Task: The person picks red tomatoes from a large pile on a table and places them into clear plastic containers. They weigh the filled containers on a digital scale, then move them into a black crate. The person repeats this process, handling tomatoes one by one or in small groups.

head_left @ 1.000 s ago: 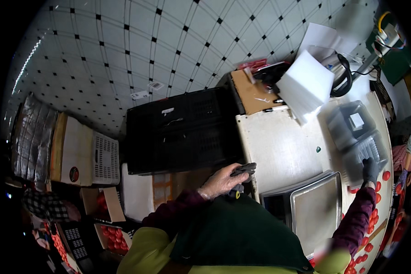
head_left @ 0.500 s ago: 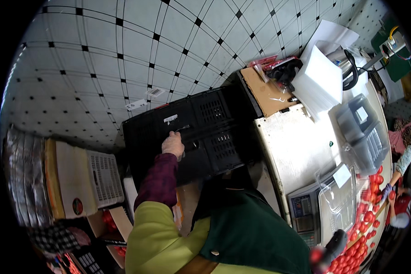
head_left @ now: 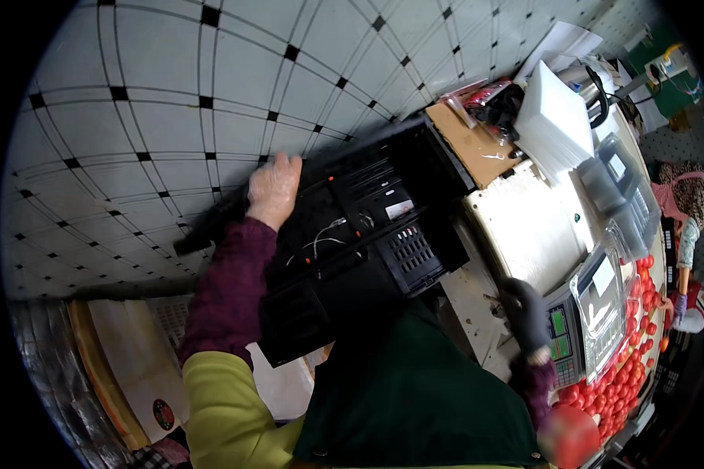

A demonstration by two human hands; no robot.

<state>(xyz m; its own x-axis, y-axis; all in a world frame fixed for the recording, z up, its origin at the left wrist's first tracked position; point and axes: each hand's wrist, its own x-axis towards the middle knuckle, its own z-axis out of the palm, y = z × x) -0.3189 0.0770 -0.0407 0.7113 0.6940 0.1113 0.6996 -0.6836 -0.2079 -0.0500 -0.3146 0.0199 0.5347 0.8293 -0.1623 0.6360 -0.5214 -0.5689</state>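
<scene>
A black folding plastic crate [head_left: 332,297] lies before me, with one long side panel lifted against the tiled wall. My left hand [head_left: 274,191], bare, is closed over the upper edge of that panel. Inside the crate lie a thin white cord [head_left: 320,238] and a small white label [head_left: 399,209]. My right hand [head_left: 525,316], in a dark grey glove, is beside the near left corner of the scale [head_left: 563,332]. Motion blurs its fingers, and I cannot see whether they hold anything.
Many red tomatoes [head_left: 614,387] cover the table at the right. Clear plastic boxes [head_left: 621,191], a white foam stack [head_left: 551,125] and a cardboard box [head_left: 469,148] stand on the far right. A person's purple-gloved hand [head_left: 680,305] is beyond the tomatoes. Folded boxes [head_left: 129,356] lean at the left.
The crate's long panel has swung up from lying flat, showing the inside. My left hand has moved up and left with it. My right hand has come up from the tomatoes to the scale.
</scene>
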